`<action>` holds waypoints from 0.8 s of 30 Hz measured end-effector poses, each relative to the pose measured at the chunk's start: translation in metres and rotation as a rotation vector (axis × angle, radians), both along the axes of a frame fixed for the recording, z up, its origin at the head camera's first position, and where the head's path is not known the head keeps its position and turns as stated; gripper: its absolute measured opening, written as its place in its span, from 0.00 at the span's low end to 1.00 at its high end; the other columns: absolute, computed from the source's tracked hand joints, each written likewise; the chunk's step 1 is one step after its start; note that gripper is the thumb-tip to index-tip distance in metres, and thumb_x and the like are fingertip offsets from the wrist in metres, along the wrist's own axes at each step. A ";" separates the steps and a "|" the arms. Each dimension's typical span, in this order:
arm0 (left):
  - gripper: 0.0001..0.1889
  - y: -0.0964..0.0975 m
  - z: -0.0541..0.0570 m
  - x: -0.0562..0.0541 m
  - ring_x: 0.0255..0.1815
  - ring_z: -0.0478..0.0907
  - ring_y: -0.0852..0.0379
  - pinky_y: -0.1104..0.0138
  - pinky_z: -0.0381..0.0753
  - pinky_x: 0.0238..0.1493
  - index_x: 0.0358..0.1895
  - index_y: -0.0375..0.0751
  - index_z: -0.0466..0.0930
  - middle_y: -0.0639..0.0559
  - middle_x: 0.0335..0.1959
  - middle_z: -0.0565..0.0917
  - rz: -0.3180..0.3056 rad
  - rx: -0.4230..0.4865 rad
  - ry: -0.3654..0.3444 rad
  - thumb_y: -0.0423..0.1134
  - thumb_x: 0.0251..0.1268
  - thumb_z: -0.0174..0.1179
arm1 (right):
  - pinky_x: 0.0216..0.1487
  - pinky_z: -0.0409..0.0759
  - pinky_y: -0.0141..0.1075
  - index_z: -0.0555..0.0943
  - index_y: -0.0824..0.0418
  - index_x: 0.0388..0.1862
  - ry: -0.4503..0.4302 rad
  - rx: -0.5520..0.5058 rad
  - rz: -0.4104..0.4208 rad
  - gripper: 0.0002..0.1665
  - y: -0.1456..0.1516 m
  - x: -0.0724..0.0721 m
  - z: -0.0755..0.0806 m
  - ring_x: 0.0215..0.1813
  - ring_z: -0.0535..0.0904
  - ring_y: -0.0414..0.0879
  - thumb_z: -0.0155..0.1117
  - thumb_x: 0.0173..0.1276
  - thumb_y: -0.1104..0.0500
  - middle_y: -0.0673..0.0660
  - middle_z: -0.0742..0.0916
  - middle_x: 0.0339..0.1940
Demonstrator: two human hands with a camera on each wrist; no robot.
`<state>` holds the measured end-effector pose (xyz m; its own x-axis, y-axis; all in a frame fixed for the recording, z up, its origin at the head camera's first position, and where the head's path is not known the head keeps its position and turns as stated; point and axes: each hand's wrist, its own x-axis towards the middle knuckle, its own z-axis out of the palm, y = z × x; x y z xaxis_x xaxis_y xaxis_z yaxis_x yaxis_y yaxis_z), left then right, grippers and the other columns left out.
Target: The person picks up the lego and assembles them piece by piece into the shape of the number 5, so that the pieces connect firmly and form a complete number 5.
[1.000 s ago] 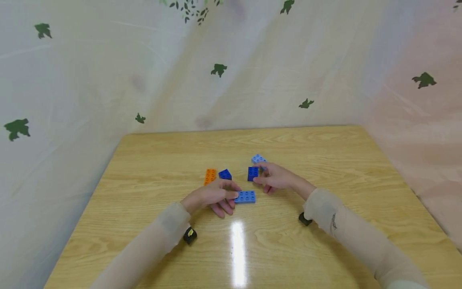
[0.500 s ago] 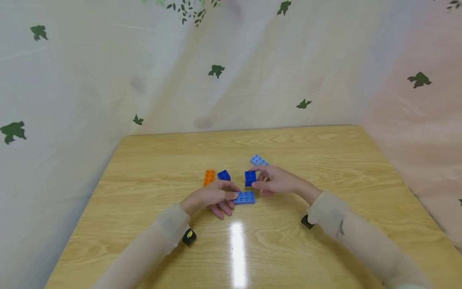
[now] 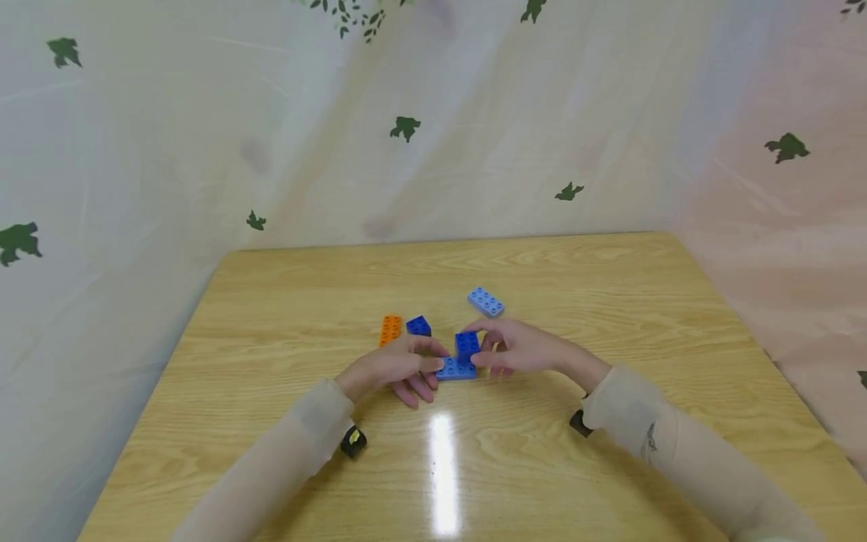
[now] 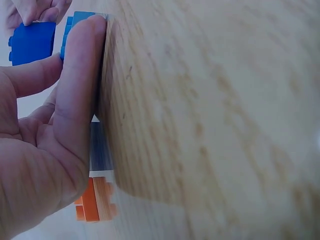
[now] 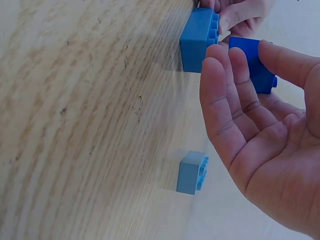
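Note:
My left hand (image 3: pixel 400 366) holds the left end of a light blue toy brick (image 3: pixel 457 369) that lies flat on the table, its thumb on top of the studs. My right hand (image 3: pixel 518 346) pinches a dark blue toy brick (image 3: pixel 467 343) between thumb and fingers, over the right part of the light blue brick. In the left wrist view, a narrow gap shows between the dark blue brick (image 4: pixel 33 44) and the studs of the light blue brick (image 4: pixel 90 19). The right wrist view shows the thumb (image 5: pixel 287 62) against one side of the dark blue brick.
An orange brick (image 3: pixel 390 330) and a second dark blue brick (image 3: pixel 418 325) lie just behind my left hand. Another light blue brick (image 3: pixel 485 301) lies behind my right hand. The wooden table (image 3: pixel 305 286) ends at a patterned cloth (image 3: pixel 325 165) at the back.
My right hand has carried the dark blue brick toward me and slightly left, from beside the rear light blue brick to over the front one. The left hand has stayed in place.

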<state>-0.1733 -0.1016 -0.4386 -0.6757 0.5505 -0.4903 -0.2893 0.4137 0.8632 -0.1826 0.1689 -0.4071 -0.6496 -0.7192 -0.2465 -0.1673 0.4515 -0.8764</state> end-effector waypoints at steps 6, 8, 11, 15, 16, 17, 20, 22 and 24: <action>0.18 0.001 -0.001 0.000 0.31 0.88 0.45 0.54 0.88 0.28 0.64 0.42 0.74 0.38 0.36 0.85 -0.001 0.008 -0.003 0.41 0.77 0.56 | 0.37 0.87 0.53 0.67 0.64 0.75 0.009 -0.012 0.000 0.31 -0.001 0.004 -0.002 0.35 0.86 0.61 0.61 0.78 0.56 0.65 0.87 0.39; 0.18 0.001 -0.001 0.000 0.31 0.88 0.45 0.54 0.88 0.28 0.64 0.41 0.74 0.38 0.37 0.85 0.000 0.007 0.000 0.42 0.77 0.56 | 0.36 0.87 0.53 0.67 0.64 0.75 0.009 -0.019 -0.004 0.31 -0.001 0.006 -0.003 0.34 0.86 0.61 0.62 0.78 0.56 0.65 0.87 0.39; 0.18 0.001 -0.001 0.001 0.32 0.88 0.45 0.54 0.88 0.29 0.65 0.42 0.74 0.38 0.37 0.85 0.001 0.003 0.003 0.42 0.77 0.57 | 0.35 0.87 0.53 0.67 0.64 0.75 0.008 -0.026 -0.008 0.32 0.000 0.008 -0.006 0.34 0.86 0.60 0.62 0.77 0.56 0.64 0.87 0.38; 0.19 0.000 -0.001 0.001 0.32 0.88 0.45 0.54 0.88 0.29 0.65 0.42 0.74 0.38 0.37 0.85 0.000 0.002 0.004 0.42 0.77 0.56 | 0.35 0.87 0.52 0.67 0.65 0.74 0.009 -0.031 -0.015 0.32 0.001 0.010 -0.010 0.33 0.86 0.59 0.63 0.76 0.57 0.63 0.87 0.38; 0.19 0.000 0.000 0.001 0.32 0.88 0.45 0.54 0.88 0.29 0.65 0.42 0.74 0.38 0.38 0.85 0.000 0.003 0.003 0.42 0.77 0.56 | 0.35 0.87 0.52 0.67 0.66 0.74 0.005 -0.032 -0.016 0.32 0.001 0.010 -0.010 0.33 0.86 0.59 0.64 0.76 0.57 0.63 0.87 0.38; 0.19 0.000 0.000 0.001 0.32 0.88 0.45 0.54 0.88 0.29 0.65 0.42 0.74 0.38 0.38 0.85 0.001 0.004 0.002 0.42 0.77 0.56 | 0.35 0.87 0.52 0.67 0.66 0.74 0.001 -0.034 -0.016 0.33 0.001 0.010 -0.011 0.33 0.86 0.60 0.64 0.76 0.57 0.64 0.87 0.38; 0.18 0.000 0.000 0.001 0.32 0.88 0.45 0.54 0.88 0.29 0.65 0.42 0.74 0.37 0.38 0.85 0.003 0.003 -0.003 0.42 0.78 0.56 | 0.36 0.87 0.51 0.66 0.66 0.74 -0.017 -0.040 -0.019 0.33 0.001 0.011 -0.013 0.34 0.86 0.59 0.64 0.76 0.57 0.63 0.87 0.38; 0.18 0.000 0.000 0.001 0.32 0.88 0.45 0.54 0.88 0.29 0.65 0.42 0.74 0.37 0.38 0.84 0.004 0.003 -0.006 0.42 0.78 0.56 | 0.36 0.87 0.50 0.66 0.66 0.75 -0.023 -0.041 -0.019 0.34 0.002 0.011 -0.014 0.34 0.86 0.59 0.64 0.76 0.56 0.63 0.87 0.39; 0.18 -0.001 0.000 0.000 0.32 0.88 0.45 0.54 0.88 0.29 0.65 0.42 0.74 0.37 0.38 0.84 0.004 0.002 -0.008 0.42 0.78 0.56 | 0.36 0.87 0.50 0.66 0.66 0.75 -0.022 -0.039 -0.022 0.34 0.001 0.011 -0.014 0.35 0.86 0.58 0.63 0.77 0.55 0.63 0.87 0.40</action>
